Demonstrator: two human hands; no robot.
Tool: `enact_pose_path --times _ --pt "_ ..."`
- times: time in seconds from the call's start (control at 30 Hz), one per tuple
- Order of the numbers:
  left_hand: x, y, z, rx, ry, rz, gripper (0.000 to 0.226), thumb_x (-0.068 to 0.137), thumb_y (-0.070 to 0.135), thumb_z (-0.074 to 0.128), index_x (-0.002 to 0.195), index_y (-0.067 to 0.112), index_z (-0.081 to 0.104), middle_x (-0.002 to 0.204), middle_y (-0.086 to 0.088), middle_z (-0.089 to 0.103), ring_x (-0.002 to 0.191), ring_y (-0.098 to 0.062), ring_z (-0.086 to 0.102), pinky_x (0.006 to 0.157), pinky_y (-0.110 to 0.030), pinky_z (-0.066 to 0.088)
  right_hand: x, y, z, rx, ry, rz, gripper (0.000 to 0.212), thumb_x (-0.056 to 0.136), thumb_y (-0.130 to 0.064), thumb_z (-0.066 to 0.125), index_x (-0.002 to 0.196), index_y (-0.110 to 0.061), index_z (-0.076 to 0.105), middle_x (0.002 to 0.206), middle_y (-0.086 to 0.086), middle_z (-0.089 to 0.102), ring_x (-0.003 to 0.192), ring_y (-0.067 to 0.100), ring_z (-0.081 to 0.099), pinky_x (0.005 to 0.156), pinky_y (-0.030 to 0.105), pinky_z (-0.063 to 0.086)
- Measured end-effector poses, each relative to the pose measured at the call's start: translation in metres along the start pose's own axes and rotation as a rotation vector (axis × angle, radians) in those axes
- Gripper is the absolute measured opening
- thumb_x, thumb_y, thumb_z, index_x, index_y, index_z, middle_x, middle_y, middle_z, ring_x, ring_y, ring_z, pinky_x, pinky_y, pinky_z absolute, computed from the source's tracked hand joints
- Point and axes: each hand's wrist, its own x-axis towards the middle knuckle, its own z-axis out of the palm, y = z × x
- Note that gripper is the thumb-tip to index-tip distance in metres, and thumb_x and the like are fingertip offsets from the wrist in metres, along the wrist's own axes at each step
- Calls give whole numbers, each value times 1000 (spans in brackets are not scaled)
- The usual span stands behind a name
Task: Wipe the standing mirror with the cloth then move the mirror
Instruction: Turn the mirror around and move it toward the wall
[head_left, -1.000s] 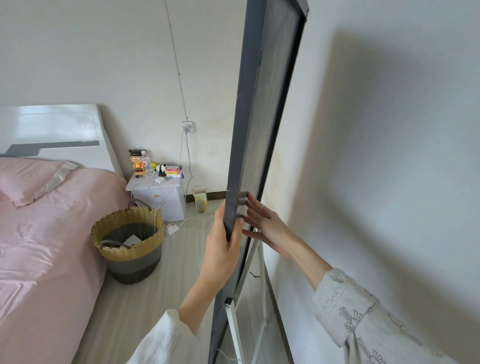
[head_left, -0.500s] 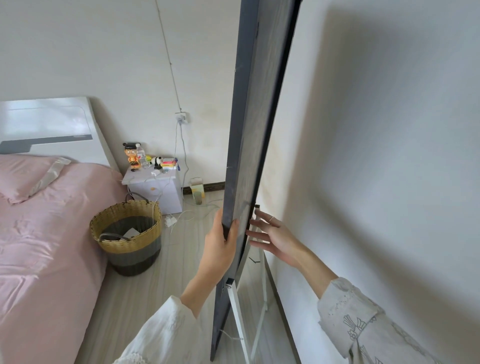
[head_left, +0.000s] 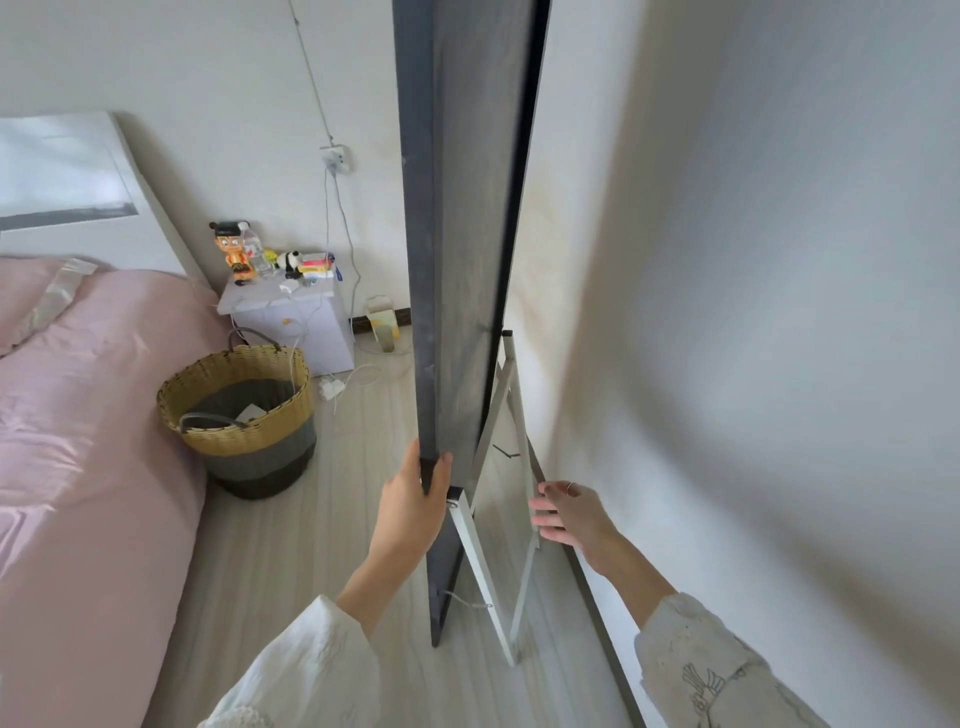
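Observation:
The tall standing mirror (head_left: 457, 234) is seen edge-on from behind, its dark grey back and frame running up out of view. Its white folding stand (head_left: 480, 566) spreads toward the right wall. My left hand (head_left: 413, 512) grips the mirror's frame edge low down, thumb on the back, fingers wrapped round the front. My right hand (head_left: 569, 514) reaches behind the mirror with fingers extended, touching the stand's rear leg close to the wall. No cloth is in view.
A wall (head_left: 779, 312) stands close on the right. A woven basket (head_left: 239, 410) sits on the wood floor left of the mirror, beside a pink bed (head_left: 78, 415). A white nightstand (head_left: 291, 317) with toys and cables stands at the far wall.
Both hands have slid lower on the mirror. My right hand left the mirror's back edge and now touches the stand's rear leg. The view has tilted downward.

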Motion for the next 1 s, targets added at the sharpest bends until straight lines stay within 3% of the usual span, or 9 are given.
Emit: enact_pose_path --times 0.17,0.4,0.5,0.6,0.67,0.73,0.83,0.9,1.0 --pt "-5 -51 24 2 -31 -28 9 96 32 36 89 38 37 76 8 52 67 -13 50 66 -29 44 19 49 20 -218 -82 16 39 95 -13 45 132 -2 44 126 18 57 109 31 60 99 39 47" --pt "-1 -146 58 73 -65 5 6 96 36 34 101 35 37 87 -8 55 77 -19 51 71 -33 44 74 111 49 -556 -263 -168 59 89 -25 56 141 -12 32 142 0 42 130 14 40 105 26 35" --pt "-2 -188 72 87 -60 23 15 96 36 34 102 24 41 98 -22 60 82 -30 58 80 -47 51 91 129 65 -564 -374 -266 38 89 -25 59 123 -17 43 117 -7 52 111 8 48 79 10 41" --pt "4 -225 89 79 -52 47 7 96 33 36 103 30 37 91 -11 59 83 -33 60 80 -49 52 122 155 83 -536 -225 -448 30 89 -35 55 111 -14 54 101 3 67 92 15 63 86 29 50" --pt "10 -254 105 67 -11 103 15 95 29 39 105 39 34 83 3 53 77 -23 56 74 -46 54 138 174 91 -512 -153 -570 26 91 -38 50 104 -15 52 81 1 65 76 15 65 78 31 54" --pt "19 -275 115 55 25 150 28 95 25 43 119 37 33 76 15 47 76 -19 53 67 -37 52 150 182 95 -441 -151 -682 20 93 -36 48 97 -17 50 63 -5 55 56 7 57 64 27 52" --pt "26 -301 127 40 51 244 45 94 20 44 133 34 26 84 25 50 72 -11 54 71 -27 50 164 193 100 -305 -180 -792 18 95 -28 45 79 -20 43 43 -12 39 39 4 38 47 21 39" --pt "29 -307 131 40 75 298 48 94 18 44 136 31 25 91 20 56 76 -11 58 75 -30 53 169 194 102 -218 -186 -797 24 95 -22 44 72 -21 38 37 -12 33 36 5 32 42 21 33" --pt "32 -309 133 83 91 342 50 93 19 45 138 29 25 98 0 63 82 -24 63 77 -41 55 171 195 103 -139 -142 -818 33 93 -14 43 63 -19 31 39 -10 29 35 11 27 39 21 27"
